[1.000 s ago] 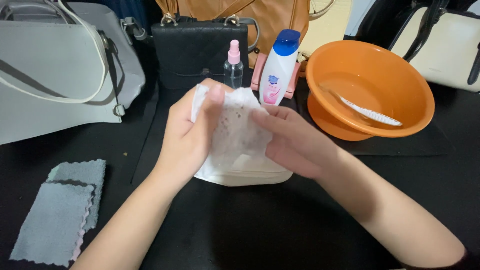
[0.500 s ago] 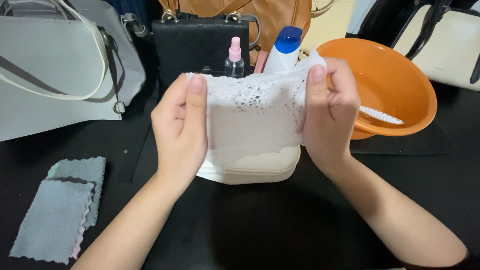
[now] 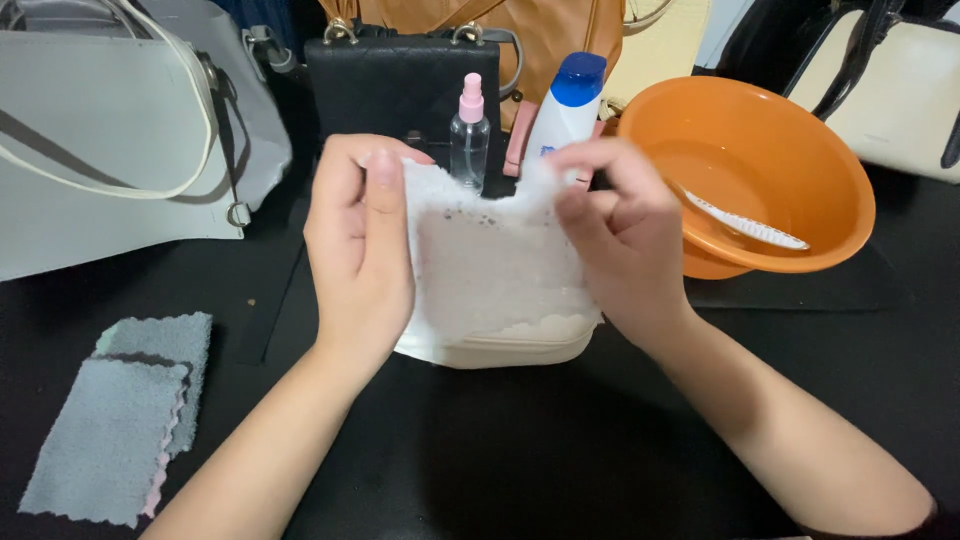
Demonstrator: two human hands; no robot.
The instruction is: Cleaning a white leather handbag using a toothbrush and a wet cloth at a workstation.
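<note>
My left hand [image 3: 358, 255] and my right hand [image 3: 615, 240] both pinch a white textured paper towel [image 3: 490, 265] by its upper corners, holding it up over the middle of the black table. The towel has small dark specks near its top. Just behind and below the towel a cream-coloured bag [image 3: 505, 345] lies on the table, mostly hidden by the towel and my hands.
A small clear spray bottle with a pink top [image 3: 469, 140] and a white bottle with a blue cap [image 3: 565, 115] stand behind. An orange basin [image 3: 800, 160] holding a white brush [image 3: 745, 225] sits right. Grey cloths [image 3: 125, 420] lie left. Grey [image 3: 110, 150], black [image 3: 400, 85] and tan handbags stand behind.
The towel was bunched between my hands, then stretched wide and flat. Now my right hand has come back inward and the towel sags, less taut.
</note>
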